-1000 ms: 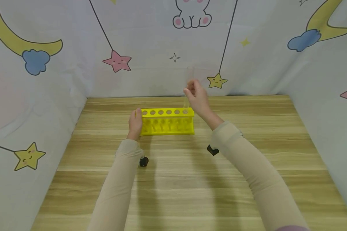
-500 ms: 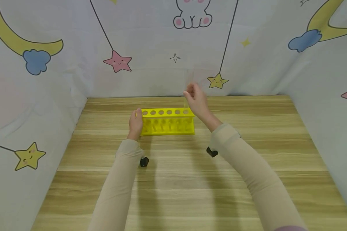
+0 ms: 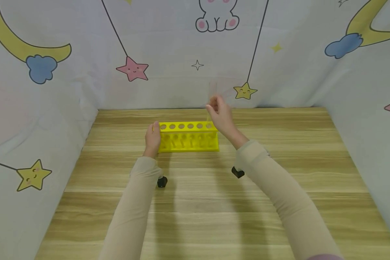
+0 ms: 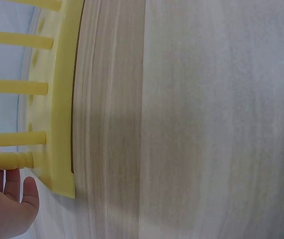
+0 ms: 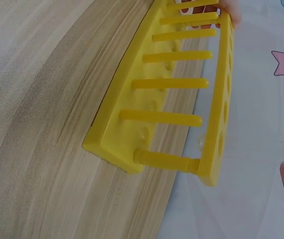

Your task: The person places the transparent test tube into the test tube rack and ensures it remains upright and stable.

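A yellow test tube rack (image 3: 189,148) stands on the wooden table, with a row of round holes along its top. My left hand (image 3: 152,139) grips the rack's left end; in the left wrist view its fingers (image 4: 30,191) curl by the end post. Above the rack's right end, my right hand (image 3: 222,115) pinches a clear test tube (image 3: 213,87), upright and faint against the cloth. The tube's lower part goes into the rightmost hole. In the right wrist view, its rounded bottom (image 5: 201,143) shows just under the rack's top bar.
Pale pegs (image 5: 169,83) rise from the rack's base between its two levels. A white cloth (image 3: 169,90) printed with stars and moons hangs behind and at both sides of the table (image 3: 195,202). A black wrist device (image 3: 161,181) sits under each sleeve.
My right hand has come down a little with the test tube, whose lower end has gone from the hole's top down into it. The left hand and the rack have stayed put.
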The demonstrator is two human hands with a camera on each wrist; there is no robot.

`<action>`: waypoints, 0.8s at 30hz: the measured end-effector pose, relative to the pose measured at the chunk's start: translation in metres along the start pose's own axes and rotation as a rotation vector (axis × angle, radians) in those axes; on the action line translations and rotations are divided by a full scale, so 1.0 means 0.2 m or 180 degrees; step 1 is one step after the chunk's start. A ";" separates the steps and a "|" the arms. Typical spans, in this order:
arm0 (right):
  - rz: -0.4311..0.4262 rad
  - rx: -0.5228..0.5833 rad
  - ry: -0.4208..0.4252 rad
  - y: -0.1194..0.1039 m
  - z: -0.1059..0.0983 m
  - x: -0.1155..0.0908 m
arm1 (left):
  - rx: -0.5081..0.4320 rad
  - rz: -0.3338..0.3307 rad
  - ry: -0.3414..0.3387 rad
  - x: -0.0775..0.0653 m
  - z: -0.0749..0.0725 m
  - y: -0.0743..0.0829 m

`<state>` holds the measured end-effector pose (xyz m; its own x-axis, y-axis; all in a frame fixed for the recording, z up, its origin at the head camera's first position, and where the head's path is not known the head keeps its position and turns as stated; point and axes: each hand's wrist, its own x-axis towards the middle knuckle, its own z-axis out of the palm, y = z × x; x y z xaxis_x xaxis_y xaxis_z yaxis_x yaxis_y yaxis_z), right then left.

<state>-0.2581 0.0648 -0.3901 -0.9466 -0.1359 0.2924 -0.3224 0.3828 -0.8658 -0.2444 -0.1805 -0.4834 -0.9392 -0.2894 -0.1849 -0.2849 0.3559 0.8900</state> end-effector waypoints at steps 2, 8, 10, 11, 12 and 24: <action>0.0019 -0.0006 -0.0010 0.00 0.00 0.00 | -0.0032 -0.0009 -0.0008 0.00 0.00 0.00; 0.0108 -0.0046 -0.0066 0.00 0.01 -0.01 | -0.0085 0.0007 0.0019 -0.01 0.00 0.00; 0.0150 -0.0074 -0.0094 0.00 0.01 -0.01 | -0.0101 0.0021 0.0031 -0.01 0.00 0.00; 0.0172 -0.0087 -0.0109 0.00 0.01 -0.01 | -0.0105 0.0027 0.0034 -0.01 0.00 0.00; 0.0185 -0.0085 -0.0124 0.00 0.01 -0.01 | -0.0115 0.0033 0.0034 -0.01 0.00 0.00; 0.0251 -0.0031 -0.0198 0.02 0.02 -0.02 | -0.0109 0.0010 -0.0016 -0.01 0.00 0.00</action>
<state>-0.2557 0.0633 -0.3958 -0.9669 -0.1615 0.1974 -0.2472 0.4035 -0.8809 -0.2418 -0.1798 -0.4822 -0.9410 -0.2838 -0.1840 -0.2752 0.3261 0.9044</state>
